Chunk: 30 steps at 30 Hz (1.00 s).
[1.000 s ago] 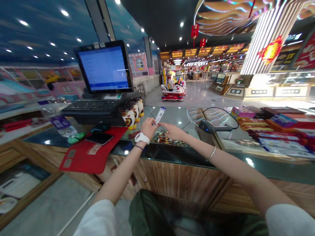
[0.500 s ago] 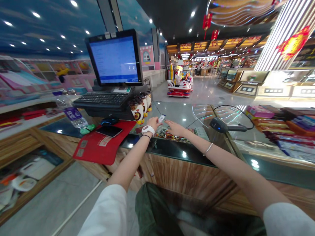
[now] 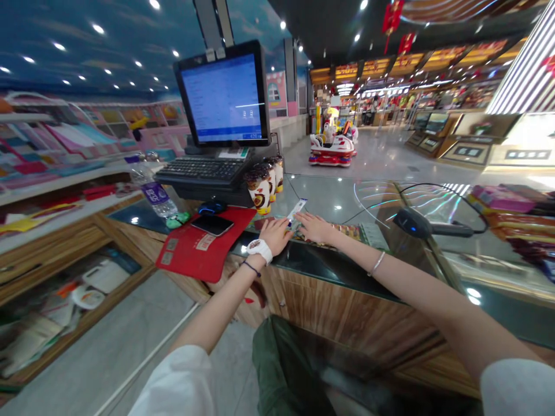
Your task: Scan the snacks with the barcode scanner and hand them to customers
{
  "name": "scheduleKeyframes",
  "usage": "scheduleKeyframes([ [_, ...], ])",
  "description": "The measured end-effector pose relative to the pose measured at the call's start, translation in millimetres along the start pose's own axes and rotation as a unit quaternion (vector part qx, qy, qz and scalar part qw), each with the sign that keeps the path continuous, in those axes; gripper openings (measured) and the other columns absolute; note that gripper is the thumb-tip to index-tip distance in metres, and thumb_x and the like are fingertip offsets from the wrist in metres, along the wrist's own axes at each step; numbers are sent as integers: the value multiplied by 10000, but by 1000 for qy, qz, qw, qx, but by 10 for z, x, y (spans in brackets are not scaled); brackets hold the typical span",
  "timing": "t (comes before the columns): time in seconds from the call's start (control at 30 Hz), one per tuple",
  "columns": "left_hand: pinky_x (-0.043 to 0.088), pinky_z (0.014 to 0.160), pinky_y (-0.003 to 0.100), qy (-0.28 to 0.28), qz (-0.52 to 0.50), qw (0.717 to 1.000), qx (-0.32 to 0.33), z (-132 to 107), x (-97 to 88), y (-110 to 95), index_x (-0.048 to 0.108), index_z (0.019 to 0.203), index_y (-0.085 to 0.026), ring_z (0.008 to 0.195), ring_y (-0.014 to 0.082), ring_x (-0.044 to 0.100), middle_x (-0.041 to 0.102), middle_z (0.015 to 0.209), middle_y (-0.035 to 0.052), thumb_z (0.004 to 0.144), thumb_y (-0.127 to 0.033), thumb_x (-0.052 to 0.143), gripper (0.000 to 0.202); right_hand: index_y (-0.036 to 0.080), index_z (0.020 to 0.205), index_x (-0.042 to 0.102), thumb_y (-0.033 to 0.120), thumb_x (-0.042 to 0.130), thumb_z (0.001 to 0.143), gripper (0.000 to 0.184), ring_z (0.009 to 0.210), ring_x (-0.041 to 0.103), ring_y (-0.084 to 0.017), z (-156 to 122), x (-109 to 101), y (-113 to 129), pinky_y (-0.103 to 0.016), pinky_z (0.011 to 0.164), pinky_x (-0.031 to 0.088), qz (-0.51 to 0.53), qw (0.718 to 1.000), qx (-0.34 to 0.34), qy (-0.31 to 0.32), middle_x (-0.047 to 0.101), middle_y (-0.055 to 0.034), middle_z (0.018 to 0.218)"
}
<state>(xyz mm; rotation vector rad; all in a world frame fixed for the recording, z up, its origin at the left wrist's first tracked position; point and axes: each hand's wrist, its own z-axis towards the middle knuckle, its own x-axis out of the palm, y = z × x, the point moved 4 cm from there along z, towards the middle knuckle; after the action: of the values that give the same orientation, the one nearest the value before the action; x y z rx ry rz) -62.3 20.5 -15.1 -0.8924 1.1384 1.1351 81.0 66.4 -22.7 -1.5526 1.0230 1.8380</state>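
Note:
My left hand, with a white watch on the wrist, pinches a small white and blue packet low over the glass counter. My right hand lies beside it with fingers stretched flat on a heap of colourful wrapped sweets. The two hands almost touch. A bracelet rings my right wrist.
Left of the hands lie a red mat with a phone, a mouse, several paper cups, a keyboard and a monitor. A barcode scanner rests at right by snack packs. A water bottle lies at left.
My left hand has lowered the packet from upright in the air down to the counter. My right hand came down flat on the sweets. The view has swung left.

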Motion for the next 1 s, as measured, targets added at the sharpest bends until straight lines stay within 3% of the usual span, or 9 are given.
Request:
scheduleKeyframes([
  [0.23, 357, 1129, 406, 14, 22, 1000, -10, 296, 88, 108, 494, 1399, -193, 1339, 246, 486, 515, 1487, 88, 1011, -363, 361, 444, 257, 1569, 255, 331, 273, 1009, 565, 1500, 258, -284, 362, 13, -95, -577, 1202, 202, 7, 1000, 14, 14, 245, -32, 1639],
  [0.4, 343, 1134, 458, 31, 24, 998, -40, 496, 163, 215, 440, 1450, -184, 1396, 291, 415, 456, 1530, 110, 1010, -330, 324, 478, 268, 1558, 280, 296, 268, 1016, 543, 1500, 253, -292, 704, 42, -135, -621, 1197, 168, 28, 999, 22, 15, 262, -26, 1634],
  [0.57, 379, 1090, 515, 18, 17, 998, -65, 592, 154, 276, 414, 1479, -189, 1387, 332, 416, 488, 1496, 148, 998, -330, 333, 508, 286, 1549, 293, 258, 259, 1019, 532, 1502, 251, -285, 962, 71, -119, -637, 1189, 173, 30, 999, 25, 10, 281, -14, 1629],
  [0.77, 354, 1113, 467, -13, 39, 997, -63, 670, 175, 305, 485, 1418, -101, 1379, 312, 425, 511, 1464, 189, 989, -313, 350, 496, 284, 1557, 277, 247, 248, 1018, 540, 1505, 242, -282, 1135, 119, -100, -652, 1186, 167, 26, 999, 17, 13, 272, -25, 1631],
  [1.0, 336, 1132, 477, -7, 26, 995, -96, 684, 227, 330, 428, 1467, -108, 1443, 298, 352, 448, 1520, 180, 983, -305, 364, 526, 278, 1577, 215, 284, 231, 1023, 554, 1511, 219, -296, 1194, 180, -108, -647, 1186, 180, 19, 999, 14, 27, 202, -8, 1649],
])
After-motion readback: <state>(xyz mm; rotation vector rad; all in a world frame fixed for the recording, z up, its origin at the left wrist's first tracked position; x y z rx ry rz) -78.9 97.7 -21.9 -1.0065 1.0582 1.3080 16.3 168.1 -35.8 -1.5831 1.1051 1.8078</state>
